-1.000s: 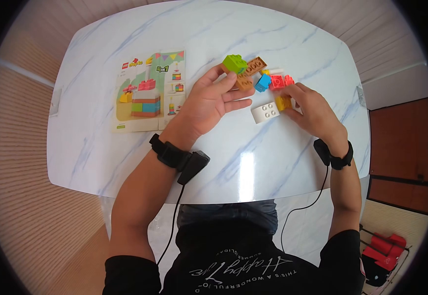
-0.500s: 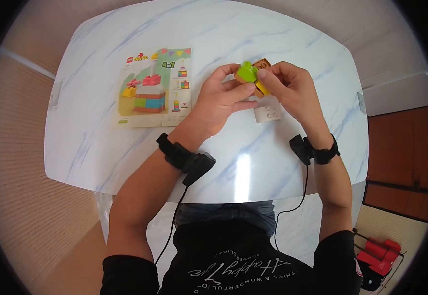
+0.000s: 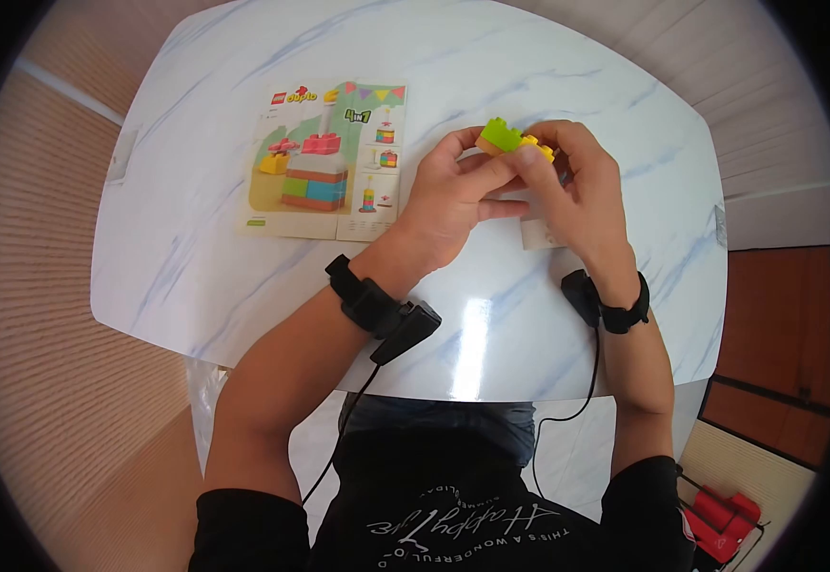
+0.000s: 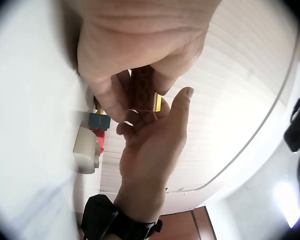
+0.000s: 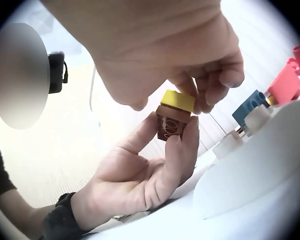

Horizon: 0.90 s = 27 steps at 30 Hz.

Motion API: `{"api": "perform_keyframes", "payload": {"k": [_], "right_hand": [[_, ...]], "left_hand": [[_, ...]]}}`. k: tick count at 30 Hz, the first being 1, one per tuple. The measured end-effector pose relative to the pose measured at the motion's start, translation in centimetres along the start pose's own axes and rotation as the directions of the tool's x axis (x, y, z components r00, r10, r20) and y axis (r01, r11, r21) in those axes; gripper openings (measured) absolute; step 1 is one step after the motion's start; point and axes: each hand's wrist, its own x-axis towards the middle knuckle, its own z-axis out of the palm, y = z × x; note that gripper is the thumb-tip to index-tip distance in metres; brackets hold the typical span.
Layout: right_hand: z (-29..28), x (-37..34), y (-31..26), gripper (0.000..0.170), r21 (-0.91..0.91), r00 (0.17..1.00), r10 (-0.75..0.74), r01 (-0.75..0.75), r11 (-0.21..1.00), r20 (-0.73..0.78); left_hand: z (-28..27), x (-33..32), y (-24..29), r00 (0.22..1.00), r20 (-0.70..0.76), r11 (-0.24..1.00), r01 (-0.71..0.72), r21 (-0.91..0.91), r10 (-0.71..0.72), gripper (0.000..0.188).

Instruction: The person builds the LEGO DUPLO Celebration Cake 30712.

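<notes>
the brown base (image 5: pixel 172 116), with the green brick (image 3: pixel 499 134) and the yellow brick (image 3: pixel 534 145) side by side on its top, is held in both hands above the far part of the table, right of the booklet (image 3: pixel 291 205). the left hand (image 3: pixel 458 195) pinches the base narrowly between thumb and fingers at its sides; the right hand (image 3: pixel 582 200) is closed to about the brick's width, thumb and curled fingers about the yellow brick. whether that brick is fully seated cannot be told.

the pieces look like hard, glossy plastic, so they should be light, stiff, a little slick and hard to break; the flat side walls seem the best hold, leaving the studs free. the base shows round tubes in its hollow underside.

the white brick (image 3: pixel 541 235), smooth, with a curved side, lies near the right hand, on its near side. beside it are a boxy blue brick (image 5: pixel 246 111) and a red piece (image 5: pixel 286 84). the booklet is creased paper; the table (image 3: pixel 196 229) is shiny, white, blue-veined like marble.
</notes>
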Motion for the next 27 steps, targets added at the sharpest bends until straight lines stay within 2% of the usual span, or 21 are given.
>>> {"api": "perform_keyframes", "payload": {"k": [1,2,4,8,10,14,17,20,22,24,26,27], "right_hand": [[0.0,0.0,0.2,0.041,-0.117,0.977,-0.213,0.213,0.970,0.010],[0.0,-0.1,0.1,0.041,-0.115,0.977,-0.213,0.213,0.970,0.010],[0.2,-0.2,-0.3,0.054,-0.101,0.937,-0.319,0.334,0.937,0.143],[0.3,-0.1,0.4,0.054,-0.171,0.942,-0.287,0.316,0.933,0.176],[0.2,-0.1,0.4,0.049,-0.260,0.942,-0.296,0.329,0.908,0.157],[0.5,-0.3,0.6,0.047,-0.266,0.948,-0.267,0.305,0.914,0.170],[0.9,-0.4,0.5,0.047,-0.275,0.947,-0.298,0.321,0.906,0.123],[-0.5,-0.1,-0.2,0.047,-0.268,0.932,-0.305,0.349,0.898,0.194],[-2.6,0.7,-0.3,0.047,-0.093,0.932,-0.290,0.315,0.944,0.216],[-4.3,1.3,0.0,0.044,-0.066,0.955,-0.249,0.263,0.963,0.163],[-5.4,2.0,0.7,0.040,-0.154,0.975,-0.219,0.210,0.965,-0.045],[-5.6,1.9,0.7,0.036,-0.167,0.987,-0.138,0.121,0.978,-0.089]], "left_hand": [[0.0,0.1,-0.1,1.000,-0.015,1.000,-0.010,-0.015,0.010,0.045],[-0.2,0.2,-0.2,1.000,-0.016,1.000,-0.010,-0.013,0.010,0.045],[-0.5,0.3,-0.3,1.000,-0.001,0.999,-0.008,-0.044,0.008,0.039],[-0.2,0.0,0.0,0.999,0.041,1.000,0.016,0.002,-0.017,0.037],[0.3,-0.1,0.1,1.000,0.022,0.999,-0.015,0.035,0.014,0.046],[0.5,-0.3,-0.1,0.999,0.034,0.998,-0.026,0.064,0.024,0.045],[0.5,-0.3,-0.1,0.999,0.038,0.997,-0.041,0.062,0.038,0.045],[0.6,-0.3,0.0,0.998,0.048,0.997,-0.039,0.064,0.036,0.048],[0.8,-0.5,0.3,0.999,-0.044,0.999,-0.030,0.030,0.031,0.049],[0.7,-0.5,0.8,0.998,-0.065,0.999,-0.015,0.037,0.018,0.051],[0.7,-0.5,1.3,0.992,-0.126,0.999,-0.016,0.047,0.022,0.049],[0.6,-0.4,1.4,0.993,-0.119,0.999,-0.017,0.046,0.023,0.049]]}}
